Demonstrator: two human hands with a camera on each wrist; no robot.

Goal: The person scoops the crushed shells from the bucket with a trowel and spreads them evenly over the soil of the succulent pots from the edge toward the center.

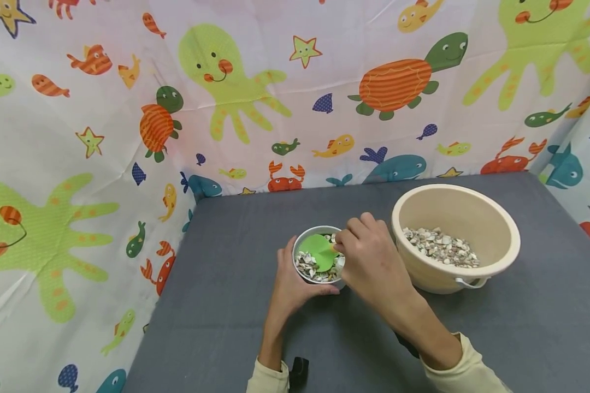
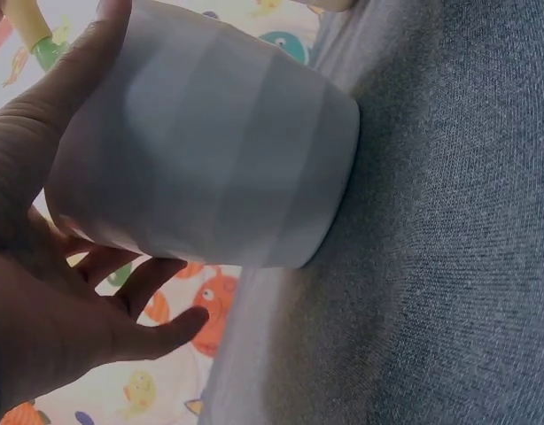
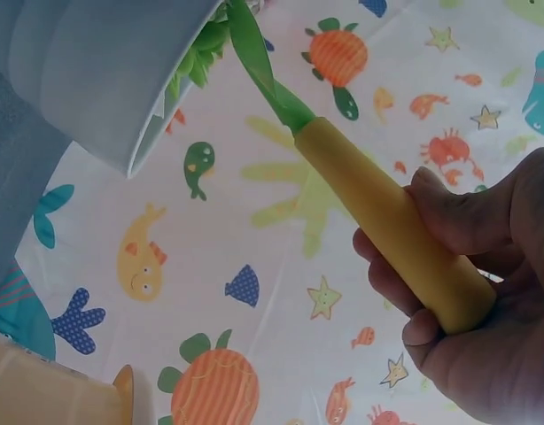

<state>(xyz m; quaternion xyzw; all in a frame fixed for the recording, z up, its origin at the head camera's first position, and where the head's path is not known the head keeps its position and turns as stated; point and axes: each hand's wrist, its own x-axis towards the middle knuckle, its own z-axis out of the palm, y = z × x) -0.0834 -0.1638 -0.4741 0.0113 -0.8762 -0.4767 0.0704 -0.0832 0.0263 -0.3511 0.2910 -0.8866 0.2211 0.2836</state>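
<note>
A white pot (image 2: 219,150) with broad facets stands on the grey cloth. My left hand (image 1: 291,281) grips its side, the thumb near the front and the fingers round the far left. Small pale shells or pebbles (image 1: 307,265) lie inside the pot. Leaves of a green plant (image 3: 201,57) show at its rim in the right wrist view. My right hand (image 1: 373,262) holds a small trowel by its yellow handle (image 3: 387,217), thumb against fingers. The trowel's green blade (image 1: 318,251) is tilted over the pot's mouth, overlapping the pebbles in the head view.
Right of the pot stands a cream bucket (image 1: 503,224) with a white handle (image 1: 473,284), partly filled with similar pebbles (image 1: 442,248). Grey cloth (image 1: 226,273) covers the table. Behind and to the left hangs a sea-animal curtain (image 1: 255,49).
</note>
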